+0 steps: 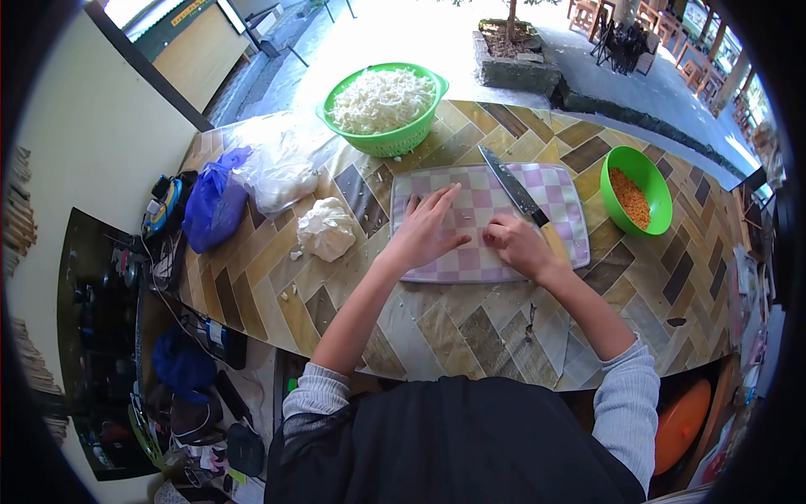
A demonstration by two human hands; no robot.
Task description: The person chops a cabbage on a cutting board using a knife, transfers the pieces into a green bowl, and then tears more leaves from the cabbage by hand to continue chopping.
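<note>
A pink and white checked cutting board [487, 270] lies on the table. My left hand [426, 231] rests over its left half, fingers spread and holding nothing. Over the middle of the board, my right hand [518, 245] has its fingers curled together; whatever they may hold is too small to make out. A knife [514, 189] with a wooden handle lies slantwise on the board, its blade pointing up and left, the handle beside my right hand. Small bits lie on the board between my hands. Left of the board sits a whitish, lumpy bundle [326, 228].
A green colander [389, 144] heaped with white shreds [382, 101] stands behind the board. To the right is a green bowl [659, 197] with orange crumbs [630, 199]. A blue bag [214, 206] and a clear plastic bag [281, 181] lie at the left.
</note>
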